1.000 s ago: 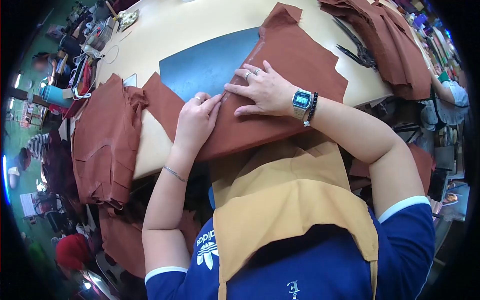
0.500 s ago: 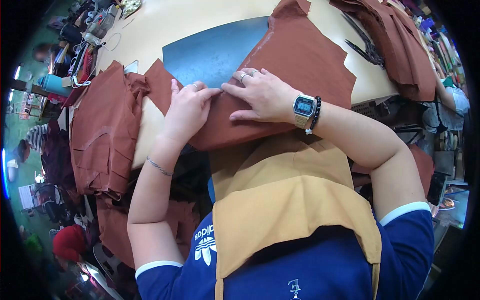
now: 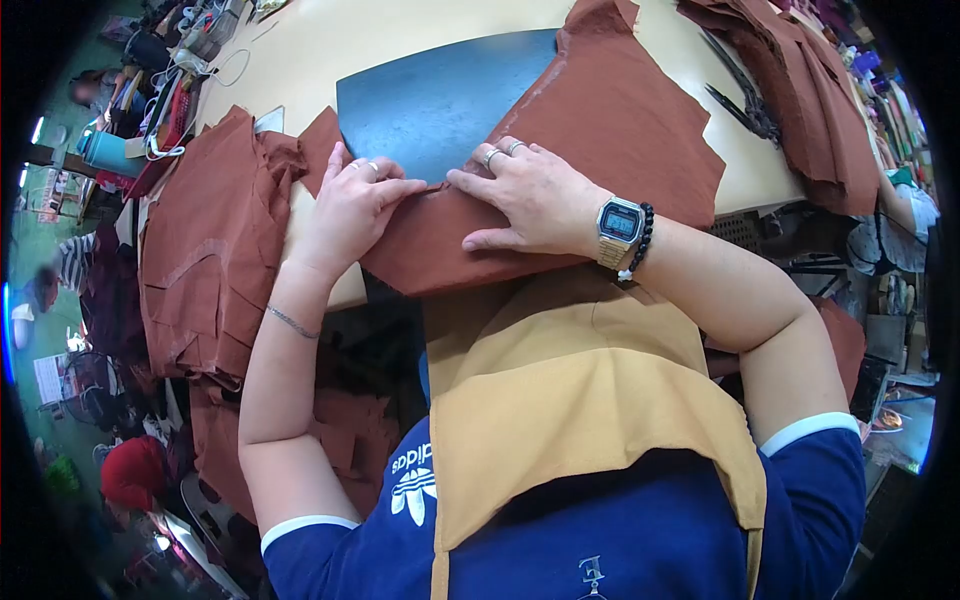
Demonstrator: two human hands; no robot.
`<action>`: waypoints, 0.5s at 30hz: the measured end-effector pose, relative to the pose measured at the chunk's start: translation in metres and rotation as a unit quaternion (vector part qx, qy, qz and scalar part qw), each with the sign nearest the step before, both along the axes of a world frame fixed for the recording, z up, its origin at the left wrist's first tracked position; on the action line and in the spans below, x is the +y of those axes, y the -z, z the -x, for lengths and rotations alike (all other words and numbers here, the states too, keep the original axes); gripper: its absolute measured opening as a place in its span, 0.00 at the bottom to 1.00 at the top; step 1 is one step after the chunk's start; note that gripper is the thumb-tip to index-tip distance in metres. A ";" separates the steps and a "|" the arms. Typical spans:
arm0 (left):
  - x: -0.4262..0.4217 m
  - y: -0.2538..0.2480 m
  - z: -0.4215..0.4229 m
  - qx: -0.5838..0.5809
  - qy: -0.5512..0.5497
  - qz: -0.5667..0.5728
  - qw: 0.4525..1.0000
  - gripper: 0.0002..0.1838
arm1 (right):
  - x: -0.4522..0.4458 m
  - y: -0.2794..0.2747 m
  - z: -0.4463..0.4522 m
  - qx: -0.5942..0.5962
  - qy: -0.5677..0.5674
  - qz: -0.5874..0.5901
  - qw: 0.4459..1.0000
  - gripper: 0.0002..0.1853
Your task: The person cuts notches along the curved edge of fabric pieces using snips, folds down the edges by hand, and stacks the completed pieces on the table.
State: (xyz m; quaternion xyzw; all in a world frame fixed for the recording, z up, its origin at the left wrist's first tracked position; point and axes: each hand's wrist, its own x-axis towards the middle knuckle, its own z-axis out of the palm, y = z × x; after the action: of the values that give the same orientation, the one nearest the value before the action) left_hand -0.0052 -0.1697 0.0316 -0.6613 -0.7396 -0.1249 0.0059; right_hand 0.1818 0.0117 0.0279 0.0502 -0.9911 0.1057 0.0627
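A rust-brown cloth piece (image 3: 630, 130) lies partly over a dark, curved-edged sheet (image 3: 450, 95) at the middle of the table. Along the cloth's folded edge, my left hand (image 3: 365, 205) pinches the fabric between thumb and fingers. My right hand (image 3: 530, 195) rests on the cloth just to the right, fingers spread, its index fingertip close to the pinched edge. A pale line runs along the cloth's edge up from my right hand. The cloth hangs toward my mustard apron (image 3: 590, 410).
Stacked brown cloth (image 3: 215, 240) drapes over the table's left side, and more (image 3: 800, 110) lies at the right. Dark scissors (image 3: 745, 95) sit beside the right pile. A person in a red head covering (image 3: 133, 473) is at lower left. A blue cup (image 3: 108, 152) stands at far left.
My left hand has moved left and slightly up along the cloth's edge, its index finger now pointing up. The front edge of the cloth is folded further over. My right hand has shifted slightly.
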 end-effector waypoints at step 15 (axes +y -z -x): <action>-0.011 0.003 0.021 0.044 0.036 -0.061 0.997 0.08 | -0.011 -0.018 0.016 -0.056 -0.005 -0.017 0.998 0.37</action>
State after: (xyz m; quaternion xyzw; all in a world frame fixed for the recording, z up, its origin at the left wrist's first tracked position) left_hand -0.0267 -0.1804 0.0286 -0.6910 -0.7051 -0.1409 0.0742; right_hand 0.1653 0.0010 0.0457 0.0502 -0.9945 0.0915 0.0061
